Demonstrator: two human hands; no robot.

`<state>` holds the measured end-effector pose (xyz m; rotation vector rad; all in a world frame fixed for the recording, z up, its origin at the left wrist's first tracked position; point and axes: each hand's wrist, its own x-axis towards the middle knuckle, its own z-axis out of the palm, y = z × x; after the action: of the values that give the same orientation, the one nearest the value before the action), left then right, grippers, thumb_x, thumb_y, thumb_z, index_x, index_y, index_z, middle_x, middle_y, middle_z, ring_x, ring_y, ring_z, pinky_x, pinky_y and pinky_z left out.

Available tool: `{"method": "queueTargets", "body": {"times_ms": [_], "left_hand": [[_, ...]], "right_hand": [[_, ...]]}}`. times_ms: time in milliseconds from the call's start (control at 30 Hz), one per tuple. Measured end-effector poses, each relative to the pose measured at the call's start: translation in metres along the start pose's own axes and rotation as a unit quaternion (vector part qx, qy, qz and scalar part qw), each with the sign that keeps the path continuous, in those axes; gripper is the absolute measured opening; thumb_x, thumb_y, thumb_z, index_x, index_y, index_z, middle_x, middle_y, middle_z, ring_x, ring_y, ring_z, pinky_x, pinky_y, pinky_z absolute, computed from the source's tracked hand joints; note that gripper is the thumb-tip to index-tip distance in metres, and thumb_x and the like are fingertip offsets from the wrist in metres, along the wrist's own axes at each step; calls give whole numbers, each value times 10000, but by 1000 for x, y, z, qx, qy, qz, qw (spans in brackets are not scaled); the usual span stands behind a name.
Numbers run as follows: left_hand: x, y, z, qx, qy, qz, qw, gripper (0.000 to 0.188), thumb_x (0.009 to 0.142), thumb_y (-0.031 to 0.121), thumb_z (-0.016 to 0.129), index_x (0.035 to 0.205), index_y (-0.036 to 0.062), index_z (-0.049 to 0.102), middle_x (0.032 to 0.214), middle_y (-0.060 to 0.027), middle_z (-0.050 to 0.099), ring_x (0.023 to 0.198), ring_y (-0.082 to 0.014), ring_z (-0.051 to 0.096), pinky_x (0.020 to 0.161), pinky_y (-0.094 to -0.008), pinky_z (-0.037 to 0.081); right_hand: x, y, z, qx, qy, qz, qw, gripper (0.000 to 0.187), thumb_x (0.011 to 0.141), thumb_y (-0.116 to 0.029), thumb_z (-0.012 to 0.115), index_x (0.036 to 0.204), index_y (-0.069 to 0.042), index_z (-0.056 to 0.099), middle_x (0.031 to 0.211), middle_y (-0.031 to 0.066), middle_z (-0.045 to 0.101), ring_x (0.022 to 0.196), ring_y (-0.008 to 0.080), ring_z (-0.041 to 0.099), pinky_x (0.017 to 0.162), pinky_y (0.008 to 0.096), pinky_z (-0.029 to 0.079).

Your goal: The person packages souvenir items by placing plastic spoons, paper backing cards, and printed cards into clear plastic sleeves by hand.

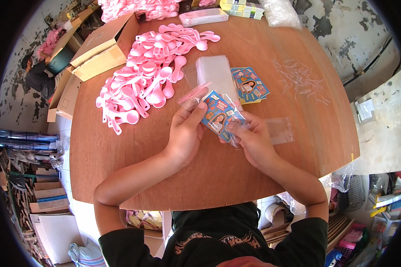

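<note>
Over the middle of the table, my left hand point(187, 127) is closed with its thumb on the left edge of a blue printed card point(218, 113). A pink measuring spoon point(194, 94) sticks out above that thumb, its lower part hidden. My right hand point(254, 138) pinches the card's lower right side, where clear plastic film point(234, 141) wraps its edge. How far the film covers the card I cannot tell. Just beyond my hands lie a stack of clear plastic bags point(214, 66) and a pile of similar blue cards point(250, 83). A single clear bag point(280, 130) rests beside my right hand.
Many pink spoons point(149, 73) are heaped at the left, next to an open cardboard box point(104, 46). Thin clear strips point(300, 78) are scattered at the right. More spoons, bundled cards point(241, 8) and a white plastic pack point(280, 12) stand along the far edge.
</note>
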<state>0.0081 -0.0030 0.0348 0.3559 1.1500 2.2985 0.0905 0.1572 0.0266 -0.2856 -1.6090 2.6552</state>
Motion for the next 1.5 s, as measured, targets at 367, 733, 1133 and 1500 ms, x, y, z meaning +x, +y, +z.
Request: {"method": "queueTargets", "body": {"times_ms": [367,733,1133,1500], "left_hand": [[-6,-7,-6,24,12,2,1000,446,1009,153,533,1427,48,414,1265,-96,604,1160,-171,578,993,-353,473],[-5,-11,-5,-1,-15,-8,1000,508,993,100,546,1460,59,352,1364,-165,552,1217,-230,568,1017,-384,474],[-14,-6,4,-3,-46,-26,999,643,957,114,537,1508,52,212,1414,-220,480,1292,-318,504,1037,-452,459],[-18,33,-20,-186,26,-150,971,448,908,125,513,1352,81,468,964,-112,665,906,-257,659,923,-454,513]], "right_hand": [[0,7,3,9,-12,-3,1000,252,937,-138,652,1135,11,609,1008,98,684,784,159,683,603,279,561],[-1,15,-3,-29,12,37,999,249,940,-152,660,1123,16,631,906,99,692,753,139,679,634,286,587],[-8,10,3,-19,-52,60,997,167,926,-150,674,949,6,621,798,83,657,650,104,619,548,251,501],[-33,-14,31,-605,-90,-649,452,219,737,-211,773,937,-167,695,889,10,628,866,210,644,745,346,556]]}}
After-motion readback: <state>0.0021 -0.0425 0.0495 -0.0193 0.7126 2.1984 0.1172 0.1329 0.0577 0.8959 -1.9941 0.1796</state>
